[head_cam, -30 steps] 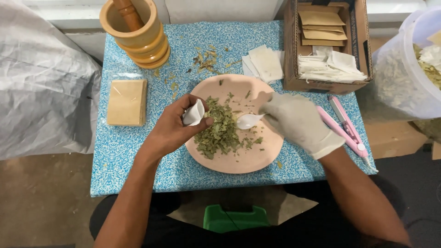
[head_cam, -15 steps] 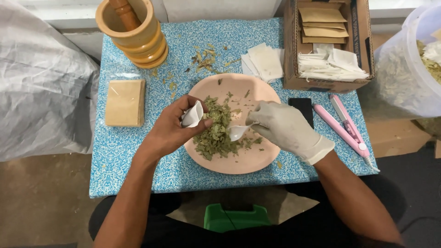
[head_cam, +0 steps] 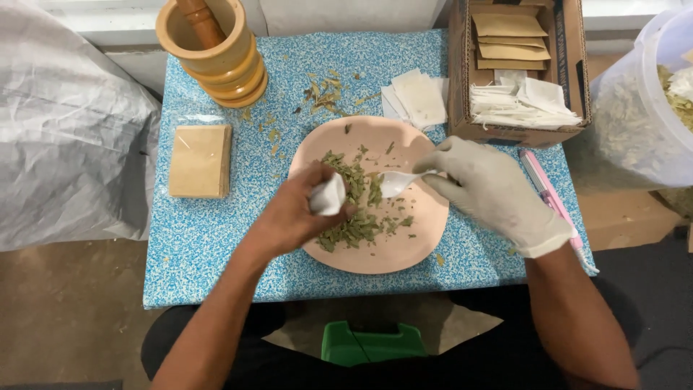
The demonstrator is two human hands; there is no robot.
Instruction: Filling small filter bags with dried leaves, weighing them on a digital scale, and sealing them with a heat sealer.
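A pink plate [head_cam: 426, 238] on the blue speckled table [head_cam: 209, 253] carries a heap of dried green leaves [head_cam: 355, 217]. Over the plate's left side my bare left hand [head_cam: 296, 213] pinches a small white paper pouch [head_cam: 328, 195]. My right hand [head_cam: 491, 191], in a white glove, holds a white plastic spoon [head_cam: 397, 182] whose bowl rests over the leaves, just right of the pouch.
A wooden mortar with pestle [head_cam: 213, 50] stands at the back left. A tan packet stack [head_cam: 200, 160] lies left of the plate. Loose white pouches [head_cam: 415, 97], a cardboard box of pouches [head_cam: 516, 68], pink tool [head_cam: 552, 202], and a leaf-filled tub [head_cam: 650, 108] sit right.
The gloved hand with the spoon has moved left across the plate toward the pouch. The left hand has lowered slightly with the pouch.
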